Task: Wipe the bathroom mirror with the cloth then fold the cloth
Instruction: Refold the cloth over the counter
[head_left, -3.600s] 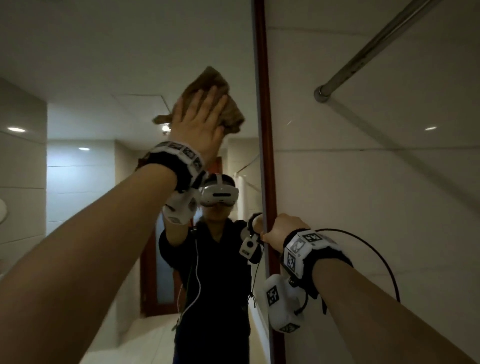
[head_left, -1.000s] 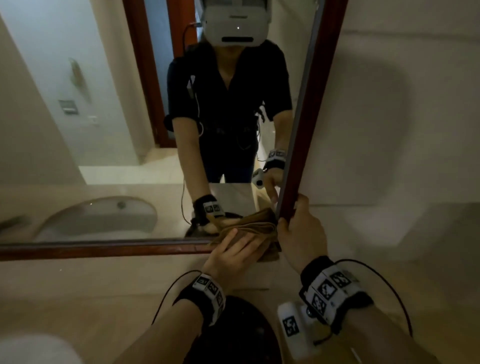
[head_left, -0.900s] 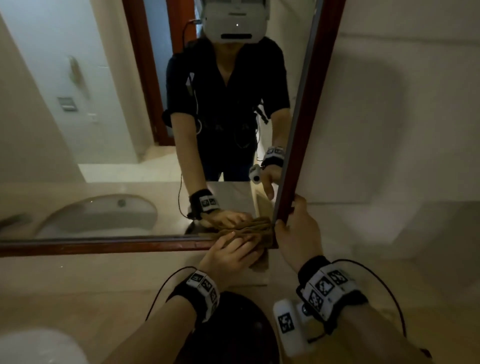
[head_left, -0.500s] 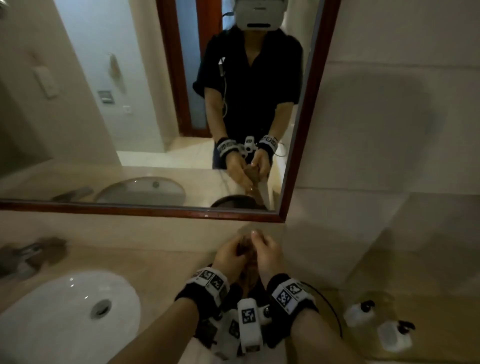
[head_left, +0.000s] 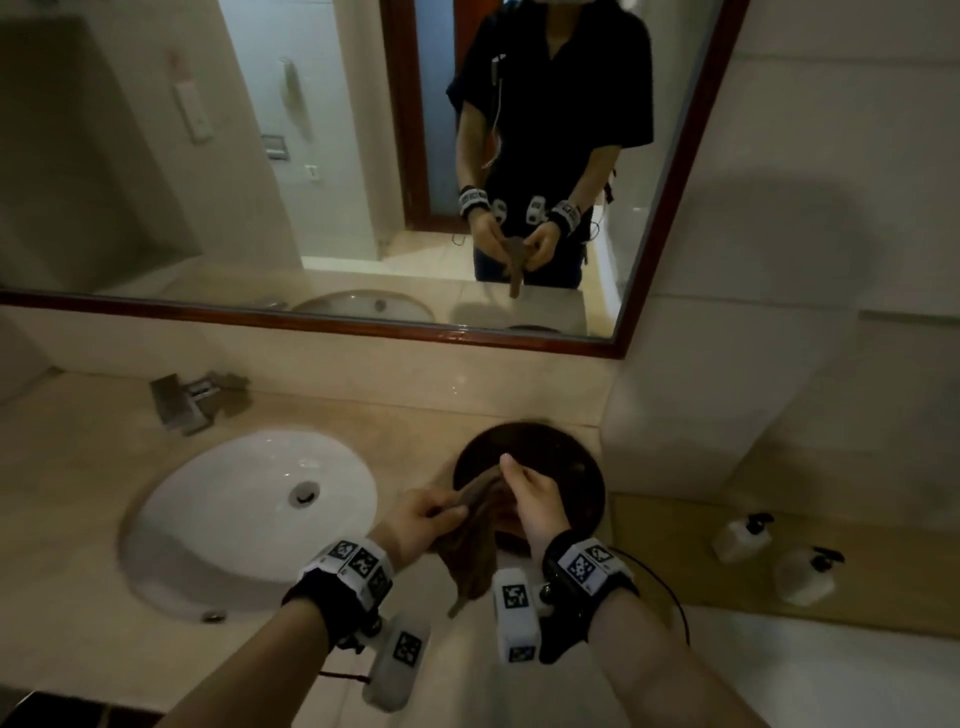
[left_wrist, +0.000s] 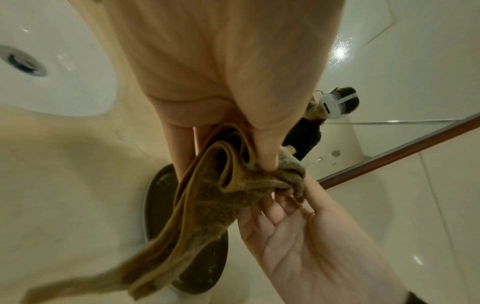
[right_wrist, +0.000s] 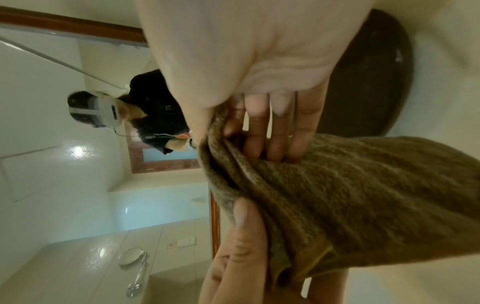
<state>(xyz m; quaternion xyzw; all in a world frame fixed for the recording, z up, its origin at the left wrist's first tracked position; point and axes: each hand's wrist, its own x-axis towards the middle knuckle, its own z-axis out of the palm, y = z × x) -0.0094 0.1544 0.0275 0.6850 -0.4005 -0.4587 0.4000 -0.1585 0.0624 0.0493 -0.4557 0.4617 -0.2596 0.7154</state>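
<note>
Brown cloth (head_left: 475, 540) bunched and hanging between both hands above the dark round tray (head_left: 582, 478), right of the sink (head_left: 218, 519), below the mirror (head_left: 363, 156). Left hand (head_left: 421, 519) pinching one edge; right hand (head_left: 535, 499) pinching the top, fingers curled.

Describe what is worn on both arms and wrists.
Forearms are bare. The left hand and right hand each have a black wrist strap with white blocks printed with black square markers, plus a white marker-tagged camera module under the wrist. A thin black cable loops from the right strap.
</note>
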